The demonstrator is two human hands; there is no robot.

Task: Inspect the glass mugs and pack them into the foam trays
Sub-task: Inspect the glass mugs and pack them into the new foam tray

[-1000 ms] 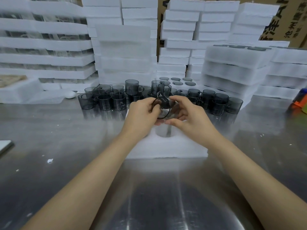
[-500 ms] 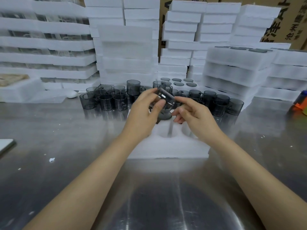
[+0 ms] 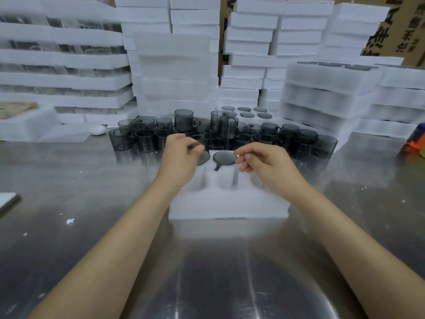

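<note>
A white foam tray (image 3: 230, 203) lies on the steel table in front of me. A smoky grey glass mug (image 3: 225, 157) sits sunk in its back middle slot, handle pointing toward me. A second glass mug (image 3: 205, 158) sits low in the back left slot, partly hidden by my left hand (image 3: 181, 155), whose thumb and fingers pinch its top edge. My right hand (image 3: 264, 162) hovers over the tray's right side with loosely curled fingers, holding nothing; its fingertips are beside the middle mug's rim. Several loose mugs (image 3: 253, 134) stand in a cluster just behind the tray.
Stacks of white foam trays (image 3: 174, 65) wall off the back, and more stacks (image 3: 326, 93) stand at the right. A packed tray (image 3: 248, 112) lies behind the cluster. An orange object (image 3: 414, 143) sits at the right edge. Bare steel table (image 3: 69, 192) stretches to the left.
My left hand has carried the mug it held up for inspection down and left into the tray's back left slot. My right hand has let go and drawn to the right.
</note>
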